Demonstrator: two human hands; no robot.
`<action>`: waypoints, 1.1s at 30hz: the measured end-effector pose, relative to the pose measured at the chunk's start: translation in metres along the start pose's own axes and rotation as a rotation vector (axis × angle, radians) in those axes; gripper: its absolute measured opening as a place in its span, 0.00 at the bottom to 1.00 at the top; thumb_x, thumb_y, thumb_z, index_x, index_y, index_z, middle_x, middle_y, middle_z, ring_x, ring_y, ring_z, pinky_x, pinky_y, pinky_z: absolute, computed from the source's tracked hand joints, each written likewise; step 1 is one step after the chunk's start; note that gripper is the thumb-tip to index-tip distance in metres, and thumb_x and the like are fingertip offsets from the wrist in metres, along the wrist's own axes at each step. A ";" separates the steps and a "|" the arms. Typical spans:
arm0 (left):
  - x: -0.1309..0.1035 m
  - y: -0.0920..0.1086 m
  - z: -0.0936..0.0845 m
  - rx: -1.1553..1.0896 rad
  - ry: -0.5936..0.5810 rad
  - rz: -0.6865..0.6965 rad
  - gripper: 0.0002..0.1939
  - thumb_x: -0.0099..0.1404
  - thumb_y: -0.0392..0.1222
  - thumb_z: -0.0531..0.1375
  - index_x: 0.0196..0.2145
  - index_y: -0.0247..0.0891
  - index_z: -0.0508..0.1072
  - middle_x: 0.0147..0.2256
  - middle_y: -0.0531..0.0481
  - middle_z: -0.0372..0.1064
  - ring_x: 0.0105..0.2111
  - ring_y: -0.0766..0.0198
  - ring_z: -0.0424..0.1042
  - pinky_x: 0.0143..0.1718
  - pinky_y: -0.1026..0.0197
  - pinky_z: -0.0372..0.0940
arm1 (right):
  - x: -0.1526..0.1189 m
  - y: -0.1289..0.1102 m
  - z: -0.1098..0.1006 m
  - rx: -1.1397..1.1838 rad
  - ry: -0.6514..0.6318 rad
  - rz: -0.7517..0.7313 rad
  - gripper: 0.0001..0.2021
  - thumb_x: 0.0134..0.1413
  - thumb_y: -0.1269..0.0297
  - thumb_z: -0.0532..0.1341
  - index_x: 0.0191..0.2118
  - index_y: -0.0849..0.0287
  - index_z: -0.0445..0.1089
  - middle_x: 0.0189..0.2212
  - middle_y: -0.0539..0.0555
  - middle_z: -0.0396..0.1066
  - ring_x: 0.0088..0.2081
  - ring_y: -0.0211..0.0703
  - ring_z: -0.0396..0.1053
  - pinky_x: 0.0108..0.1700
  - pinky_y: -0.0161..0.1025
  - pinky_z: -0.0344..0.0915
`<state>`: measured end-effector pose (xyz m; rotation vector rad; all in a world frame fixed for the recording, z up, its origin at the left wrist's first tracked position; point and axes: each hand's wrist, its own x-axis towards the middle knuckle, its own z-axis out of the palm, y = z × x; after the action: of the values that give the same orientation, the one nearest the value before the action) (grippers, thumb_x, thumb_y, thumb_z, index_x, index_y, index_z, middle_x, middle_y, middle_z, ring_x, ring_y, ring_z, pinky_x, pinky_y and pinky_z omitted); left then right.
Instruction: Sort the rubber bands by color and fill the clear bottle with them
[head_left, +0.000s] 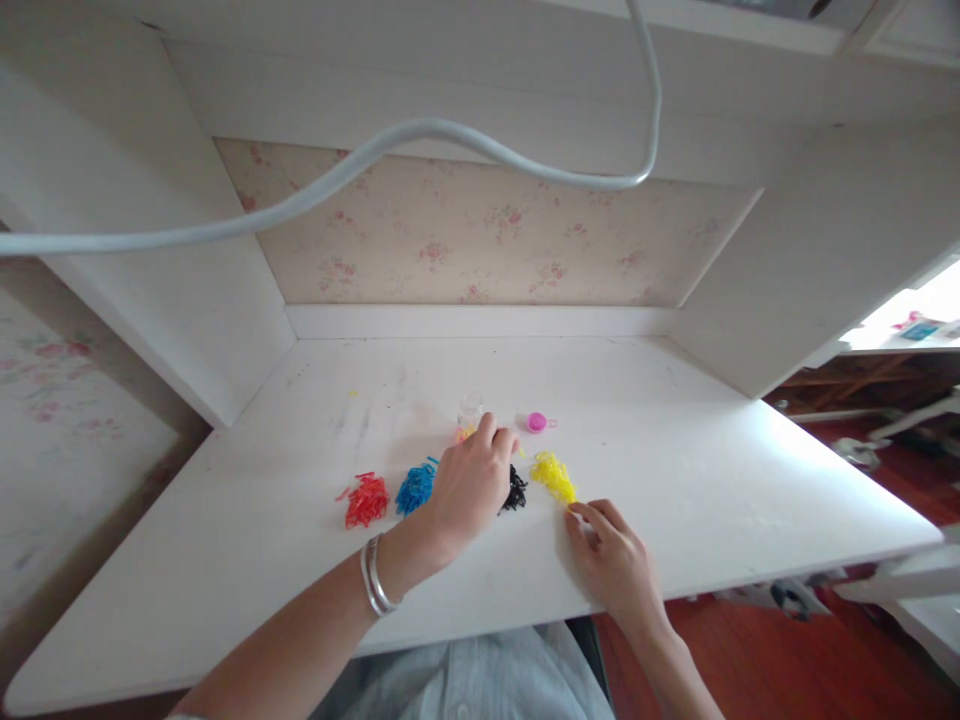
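Observation:
My left hand [471, 478], with a silver bangle at the wrist, reaches over the row of small rubber-band piles. Its fingers are closed beside a small clear jar [471, 404]; whatever they hold is hidden. Some pinkish-yellow bands [464, 434] show by the jar. At the near tip of the yellow rubber bands [553, 476], my right hand [613, 552] has its thumb and index finger pinched on a yellow band. Black bands [514, 490] lie between the hands, partly covered by my left hand. Left of it are blue bands [415, 488] and red bands [366, 500].
A small pink lid [536, 423] with a loop lies behind the yellow pile. One stray yellow bit [353, 393] rests further back left. A thick white cable [420, 130] hangs across the upper view. White side panels enclose the white desk [675, 470].

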<state>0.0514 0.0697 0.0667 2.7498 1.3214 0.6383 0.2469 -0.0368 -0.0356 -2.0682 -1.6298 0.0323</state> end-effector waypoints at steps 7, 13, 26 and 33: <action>0.015 -0.045 -0.030 -0.035 0.154 -0.083 0.12 0.71 0.43 0.46 0.41 0.42 0.68 0.40 0.51 0.63 0.34 0.66 0.69 0.33 0.64 0.63 | 0.001 -0.003 -0.002 -0.026 0.005 0.002 0.16 0.62 0.53 0.50 0.40 0.51 0.73 0.39 0.52 0.71 0.30 0.38 0.70 0.31 0.33 0.63; 0.026 -0.063 -0.038 0.029 0.194 -0.092 0.13 0.71 0.45 0.47 0.41 0.42 0.70 0.40 0.51 0.63 0.34 0.66 0.69 0.33 0.64 0.61 | 0.000 -0.001 0.001 -0.034 0.006 -0.015 0.16 0.62 0.54 0.49 0.40 0.52 0.72 0.39 0.52 0.71 0.32 0.39 0.70 0.32 0.34 0.62; 0.028 -0.067 -0.023 0.112 0.118 -0.084 0.14 0.70 0.45 0.47 0.41 0.46 0.72 0.38 0.52 0.65 0.28 0.67 0.68 0.27 0.63 0.57 | 0.002 -0.003 -0.005 0.260 0.107 0.129 0.14 0.61 0.53 0.51 0.37 0.54 0.69 0.39 0.52 0.69 0.29 0.36 0.67 0.32 0.34 0.62; 0.022 -0.074 -0.021 -0.059 0.213 -0.095 0.13 0.70 0.44 0.48 0.40 0.44 0.72 0.37 0.51 0.67 0.32 0.66 0.69 0.33 0.64 0.60 | 0.013 -0.002 -0.012 0.474 0.184 0.265 0.16 0.57 0.49 0.56 0.36 0.56 0.71 0.35 0.51 0.69 0.27 0.35 0.63 0.32 0.35 0.61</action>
<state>0.0005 0.1302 0.0794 2.6140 1.4353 0.9689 0.2532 -0.0289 -0.0205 -1.8361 -1.1015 0.2826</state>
